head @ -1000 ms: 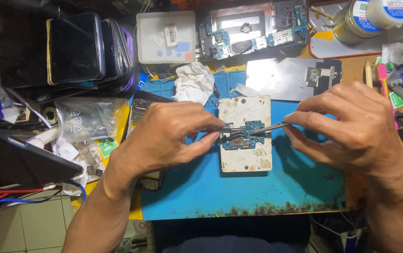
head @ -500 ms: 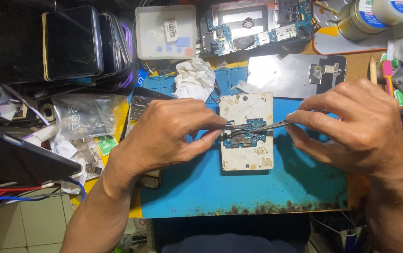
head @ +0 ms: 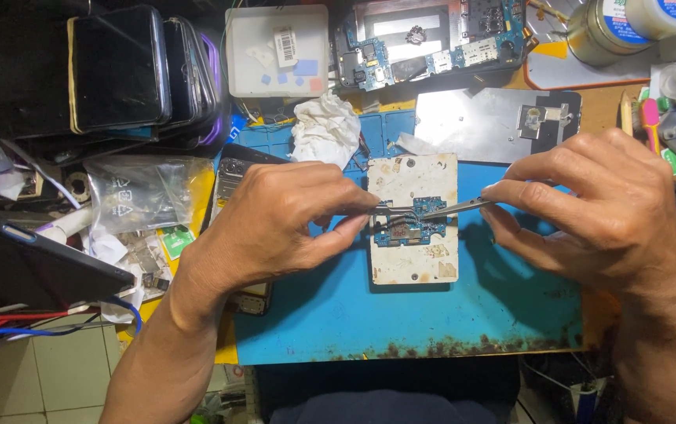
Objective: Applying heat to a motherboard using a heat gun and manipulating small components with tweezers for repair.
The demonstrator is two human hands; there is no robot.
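Note:
A small blue circuit board (head: 409, 228) lies on a worn white block (head: 415, 267) in the middle of a blue work mat (head: 369, 314). My left hand (head: 275, 224) pinches the board's left edge between thumb and forefinger. My right hand (head: 597, 212) grips thin metal tweezers (head: 452, 207), their tips resting on the board's top.
Stacked dark phones (head: 134, 71) sit at the back left, beside a white plastic case (head: 277, 49). An opened phone frame with boards (head: 432, 39) and a metal plate (head: 495, 126) lie behind the mat. A crumpled tissue (head: 324, 129), plastic bags (head: 138, 196) and jars (head: 613, 27) crowd the bench.
Both hands hold the same grip on the board and tweezers. The view has shifted slightly; the tweezer tips stay on the board.

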